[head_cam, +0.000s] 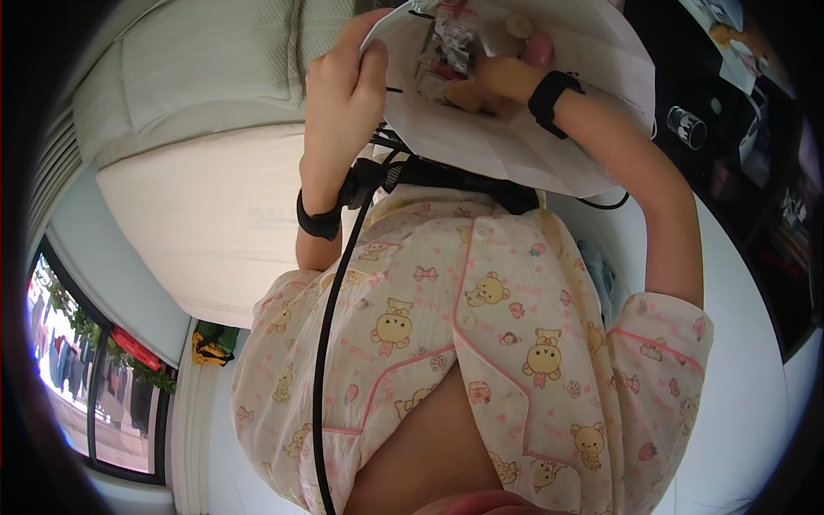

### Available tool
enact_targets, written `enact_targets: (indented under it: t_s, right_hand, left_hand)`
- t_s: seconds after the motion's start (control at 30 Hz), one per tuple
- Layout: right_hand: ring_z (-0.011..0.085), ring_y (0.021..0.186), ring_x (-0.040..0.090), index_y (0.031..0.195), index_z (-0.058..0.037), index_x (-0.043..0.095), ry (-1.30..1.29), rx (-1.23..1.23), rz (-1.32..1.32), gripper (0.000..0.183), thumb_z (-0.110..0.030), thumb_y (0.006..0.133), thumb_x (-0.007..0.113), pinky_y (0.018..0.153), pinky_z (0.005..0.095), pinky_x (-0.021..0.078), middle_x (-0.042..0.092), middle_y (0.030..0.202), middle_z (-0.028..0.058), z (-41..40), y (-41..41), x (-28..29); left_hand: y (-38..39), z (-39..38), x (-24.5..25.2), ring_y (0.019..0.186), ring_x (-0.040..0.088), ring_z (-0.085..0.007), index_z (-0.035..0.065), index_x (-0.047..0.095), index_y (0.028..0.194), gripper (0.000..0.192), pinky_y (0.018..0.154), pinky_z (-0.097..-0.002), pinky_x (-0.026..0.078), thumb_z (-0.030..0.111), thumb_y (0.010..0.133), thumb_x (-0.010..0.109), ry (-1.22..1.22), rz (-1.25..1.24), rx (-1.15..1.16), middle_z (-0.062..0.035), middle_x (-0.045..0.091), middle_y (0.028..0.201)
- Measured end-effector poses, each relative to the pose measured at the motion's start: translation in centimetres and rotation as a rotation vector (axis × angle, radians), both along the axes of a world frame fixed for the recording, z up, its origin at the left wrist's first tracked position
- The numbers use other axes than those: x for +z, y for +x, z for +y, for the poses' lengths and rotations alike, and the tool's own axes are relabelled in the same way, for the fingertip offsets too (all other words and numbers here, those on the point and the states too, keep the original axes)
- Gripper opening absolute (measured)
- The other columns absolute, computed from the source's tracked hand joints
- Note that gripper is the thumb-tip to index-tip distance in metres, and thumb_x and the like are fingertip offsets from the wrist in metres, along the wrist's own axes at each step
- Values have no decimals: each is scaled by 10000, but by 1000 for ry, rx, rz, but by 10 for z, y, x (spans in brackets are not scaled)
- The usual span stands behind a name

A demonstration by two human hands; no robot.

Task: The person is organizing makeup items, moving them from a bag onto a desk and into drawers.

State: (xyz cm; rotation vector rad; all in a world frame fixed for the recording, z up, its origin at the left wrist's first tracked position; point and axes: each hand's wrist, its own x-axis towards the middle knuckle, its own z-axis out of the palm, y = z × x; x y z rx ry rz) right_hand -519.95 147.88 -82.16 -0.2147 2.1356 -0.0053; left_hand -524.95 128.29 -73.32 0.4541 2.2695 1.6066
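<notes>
My left hand (341,106) pinches the rim of a white paper bag (476,145), thumb on the inner side. The bag is tipped with its mouth towards me. Deep in it is my right hand (505,78), its fingers blurred and partly hidden among the contents, so I cannot tell what it grips. Around those fingers lie a crumpled clear plastic wrapper (454,42), a smooth pink item (539,51) and a round beige item (519,26). Both wrists wear black bands. Dark cord handles hang from the bag, one as a loop (605,205) below its right side.
A cream upholstered seat or bed (199,206) with pale cushions (212,58) is on the left. A black cable (335,309) runs down my patterned pajama top (418,309). To the right, a dark surface (669,77) carries a printed glass (686,127). A window (122,386) is lower left.
</notes>
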Motion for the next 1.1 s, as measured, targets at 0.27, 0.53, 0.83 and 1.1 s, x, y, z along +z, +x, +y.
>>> enact_targets:
  t_s: [0.27,0.53,0.83,1.1]
  right_hand:
    - [306,905,566,972,-6,579,6,-157,-175,341,-235,743,472,779,372,442,577,987,197,-23,-8,-1]
    - [297,786,608,1050,-32,522,-84,-133,213,327,-172,754,508,625,369,494,612,859,162,-11,-3,-44]
    - [303,848,571,1011,-48,548,-309,-229,359,314,-198,735,541,738,373,459,592,911,158,-16,-3,-66]
    - [288,885,562,994,-48,541,-204,-184,163,355,-255,706,542,766,381,439,580,945,164,-27,4,-46]
  left_hand:
    - [0,-5,-3,680,465,-116,-12,521,1053,295,645,-221,383,116,812,410,5,4,-7,-67,545,734]
    - [2,-12,-4,647,452,-97,-17,521,1056,299,612,-209,379,115,811,413,18,8,8,-42,528,701]
    - [6,-14,-7,587,396,-75,-21,525,1057,303,537,-206,334,111,803,424,16,1,34,-13,488,649]
    - [6,-6,-6,590,399,-82,-22,528,1055,306,542,-205,332,120,803,428,55,47,28,-16,487,649]
